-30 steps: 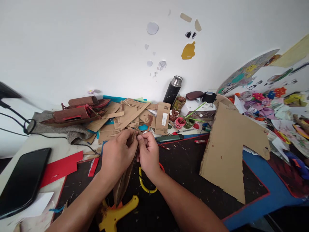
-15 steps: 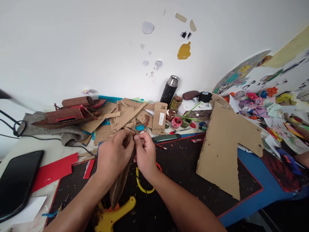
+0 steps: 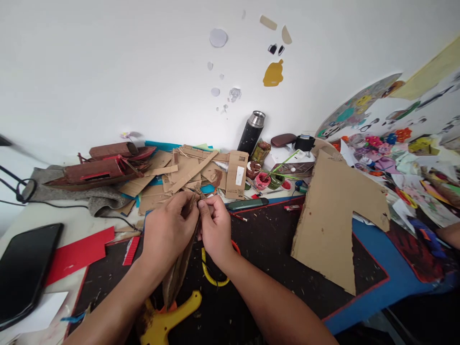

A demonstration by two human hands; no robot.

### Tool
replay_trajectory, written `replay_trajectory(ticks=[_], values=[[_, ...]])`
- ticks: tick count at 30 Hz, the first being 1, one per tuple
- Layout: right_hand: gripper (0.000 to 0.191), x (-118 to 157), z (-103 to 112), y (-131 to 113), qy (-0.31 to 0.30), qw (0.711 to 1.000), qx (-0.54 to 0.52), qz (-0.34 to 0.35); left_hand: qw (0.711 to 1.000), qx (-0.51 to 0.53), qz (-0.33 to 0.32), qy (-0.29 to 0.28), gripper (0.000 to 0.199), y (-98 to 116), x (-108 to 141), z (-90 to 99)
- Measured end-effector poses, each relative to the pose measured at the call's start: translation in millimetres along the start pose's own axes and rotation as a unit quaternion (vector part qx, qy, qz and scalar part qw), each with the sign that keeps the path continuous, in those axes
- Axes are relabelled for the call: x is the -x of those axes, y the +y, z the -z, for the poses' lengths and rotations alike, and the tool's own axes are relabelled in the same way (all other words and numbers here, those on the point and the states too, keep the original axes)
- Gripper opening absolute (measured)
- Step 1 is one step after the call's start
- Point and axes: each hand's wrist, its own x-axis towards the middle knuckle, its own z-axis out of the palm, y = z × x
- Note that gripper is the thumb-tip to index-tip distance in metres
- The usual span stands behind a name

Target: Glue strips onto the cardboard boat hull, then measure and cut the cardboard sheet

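My left hand (image 3: 168,230) is closed around a long, narrow cardboard piece (image 3: 178,275) that hangs down toward me, its layered edge showing. My right hand (image 3: 215,223) pinches at the far end of that same piece, thumb and fingers together, close against the left fingertips. What lies exactly between the right fingers is hidden. Below the hands rests a yellow glue gun (image 3: 172,321), partly covered by the left forearm. Yellow and red scissor handles (image 3: 212,278) show beside the right wrist on the dark cutting mat (image 3: 266,268).
A large cardboard sheet (image 3: 330,220) lies to the right. Cardboard scraps (image 3: 187,172), a brown model boat (image 3: 100,167), a black flask (image 3: 251,132) and paint pots (image 3: 262,180) line the wall. A phone (image 3: 28,268) and red card (image 3: 79,256) sit left. Another person's hand (image 3: 449,235) shows far right.
Both hands stay nearly in place on the cardboard piece. The whole view has shifted very slightly; nothing is visibly taken up or let go.
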Motion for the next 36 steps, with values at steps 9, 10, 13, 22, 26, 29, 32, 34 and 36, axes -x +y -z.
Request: replay_trajectory(ticks=[9,10,13,22,26,29,32,34,36], values=[[0.034,0.3,0.2,0.4,0.000,1.000,0.002,-0.002,1.000,0.001,-0.007,0.004,0.025,-1.2,-0.8,-2.0],[0.033,0.3,0.3,0.5,0.000,1.000,0.002,-0.001,1.000,0.002,-0.007,0.003,0.025,-1.2,-0.9,-2.1],[0.033,0.4,0.4,0.7,0.000,1.000,0.000,0.002,1.000,0.005,-0.007,0.001,0.025,-1.2,-0.8,-1.7],[0.035,0.2,-0.1,0.7,0.001,1.000,0.000,-0.001,1.000,0.006,-0.003,-0.002,0.025,0.5,-0.9,0.8],[0.034,0.2,-0.4,0.3,0.002,1.000,-0.004,0.001,1.000,0.006,-0.001,0.000,0.025,0.3,-0.6,1.2],[0.034,0.4,-0.3,0.5,0.002,1.000,-0.005,0.003,1.000,0.005,-0.005,-0.001,0.026,0.0,-0.3,1.0],[0.034,0.5,0.1,0.5,0.002,1.000,0.000,0.002,1.000,0.004,-0.008,0.002,0.027,-0.3,-0.4,0.2],[0.035,0.5,0.2,0.3,0.002,1.000,0.001,0.000,1.000,0.003,-0.010,0.006,0.027,-0.6,-0.5,-0.4],[0.036,0.5,0.3,0.0,0.001,1.000,0.003,-0.001,1.000,0.001,-0.011,0.007,0.027,-0.7,-0.7,-0.8]])
